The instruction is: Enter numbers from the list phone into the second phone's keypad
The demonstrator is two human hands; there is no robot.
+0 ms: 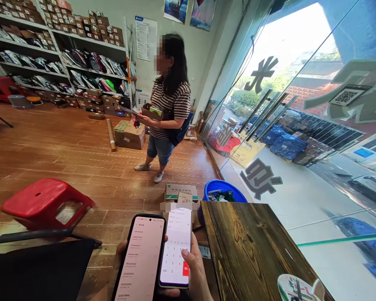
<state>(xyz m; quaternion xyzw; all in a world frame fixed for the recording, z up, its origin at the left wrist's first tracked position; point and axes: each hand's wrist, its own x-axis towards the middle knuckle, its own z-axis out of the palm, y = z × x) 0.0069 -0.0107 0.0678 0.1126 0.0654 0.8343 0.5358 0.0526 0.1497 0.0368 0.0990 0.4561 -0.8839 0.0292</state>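
Note:
My left hand (120, 253) is closed around a phone in a dark case (141, 260) that shows a list; only its fingertips show past the phone's edges. Beside it, my right hand (196, 272) grips a second phone (176, 246) with a number pad on screen, thumb resting on the screen's right side. Both phones are held upright near the left edge of a dark wooden table (253, 246). A small cardboard box (181, 193) lies on the floor just beyond the phones.
A person in a striped top (169, 104) stands mid-floor holding a small box. Red stool (47, 203) at left, blue bucket (221, 187) by the table, a carton (130, 134) and a cardboard tube on the floor, parcel shelves (65, 62) behind, glass front (301, 125) at right.

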